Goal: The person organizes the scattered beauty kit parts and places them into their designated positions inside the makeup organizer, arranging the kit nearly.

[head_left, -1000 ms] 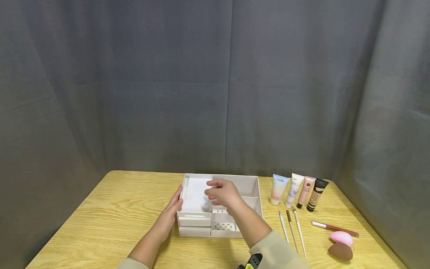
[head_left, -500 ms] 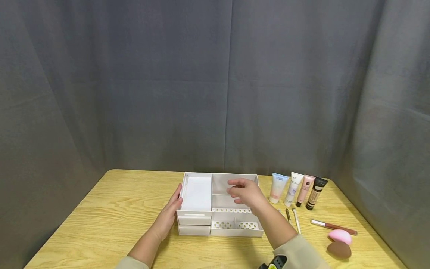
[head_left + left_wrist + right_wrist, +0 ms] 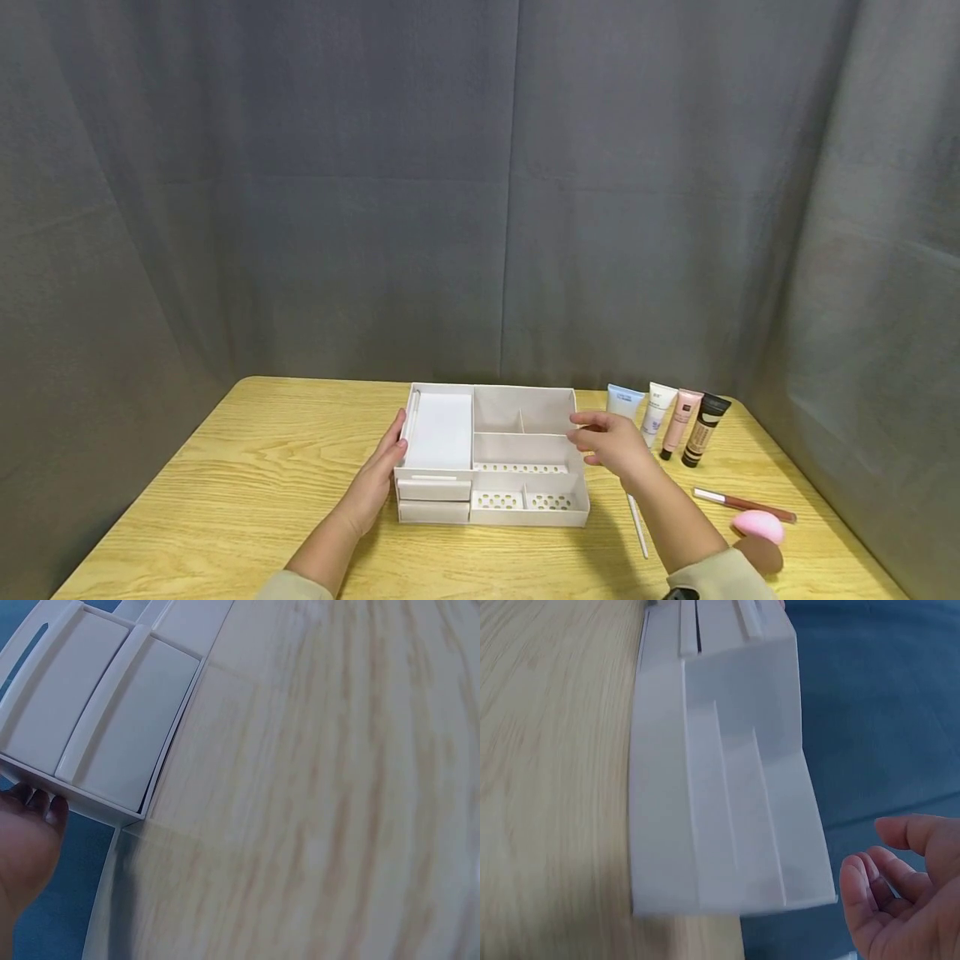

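A white desktop organizer (image 3: 528, 518) stands on the wooden table, with two small drawers (image 3: 139, 712) at its front left and divided compartments on the right. No items show in those compartments. My left hand (image 3: 372, 487) rests against the organizer's left wall, fingertips touching it; the left wrist view shows this hand (image 3: 26, 844) at the side near the drawers. Just past the organizer's right wall, my right hand (image 3: 611, 442) hovers with loosely bent fingers. Nothing lies between the thumb and fingers of that hand (image 3: 915, 885) in the right wrist view.
Behind my right hand stand a blue-white tube (image 3: 625, 402), a white tube (image 3: 657, 408), a pink tube (image 3: 681, 425) and a black-capped tube (image 3: 705, 433). A thin white stick (image 3: 637, 527), a lip gloss (image 3: 742, 505), a pink sponge (image 3: 759, 526) and a brown sponge (image 3: 761, 553) lie right.
My right hand has moved rightward from over the organizer to beyond its right wall, uncovering the compartments; its arm now covers two brushes. The left hand has stayed at the left wall.
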`<state>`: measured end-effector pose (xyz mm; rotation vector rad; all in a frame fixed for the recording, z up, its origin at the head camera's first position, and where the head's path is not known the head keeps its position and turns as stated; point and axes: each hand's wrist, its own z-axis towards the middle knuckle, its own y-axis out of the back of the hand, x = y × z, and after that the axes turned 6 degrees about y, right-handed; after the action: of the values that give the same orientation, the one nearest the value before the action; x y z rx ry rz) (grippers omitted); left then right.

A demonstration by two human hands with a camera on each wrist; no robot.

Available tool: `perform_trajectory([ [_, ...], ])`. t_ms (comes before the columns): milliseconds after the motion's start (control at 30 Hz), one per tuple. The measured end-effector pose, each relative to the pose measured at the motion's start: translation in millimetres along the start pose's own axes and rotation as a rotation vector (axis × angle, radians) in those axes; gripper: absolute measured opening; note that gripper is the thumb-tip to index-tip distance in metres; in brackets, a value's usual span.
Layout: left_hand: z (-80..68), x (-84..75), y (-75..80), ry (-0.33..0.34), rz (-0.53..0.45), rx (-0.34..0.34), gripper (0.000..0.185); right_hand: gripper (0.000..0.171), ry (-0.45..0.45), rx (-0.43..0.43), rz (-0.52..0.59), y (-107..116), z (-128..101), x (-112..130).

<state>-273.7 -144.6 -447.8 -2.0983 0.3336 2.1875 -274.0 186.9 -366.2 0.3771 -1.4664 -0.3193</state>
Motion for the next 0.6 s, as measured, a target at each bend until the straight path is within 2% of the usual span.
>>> perform_trajectory([
  [133, 0.5, -0.2, 0.4, 0.005, -0.003, -0.007, 0.062, 0.042, -0.005, -0.017, -0.007, 12.7, -3.2, -13.1],
  [367, -0.6, -0.9, 0.0, 0.013, -0.014, 0.026, 0.063, 0.042, -0.035, -0.047, -0.041, 28.2, -8.4, -32.6],
  [600, -0.9, -1.5, -0.6, 0.009, -0.004, 0.005, 0.061, 0.045, -0.065, -0.072, -0.064, 43.0, -12.4, -50.6],
])
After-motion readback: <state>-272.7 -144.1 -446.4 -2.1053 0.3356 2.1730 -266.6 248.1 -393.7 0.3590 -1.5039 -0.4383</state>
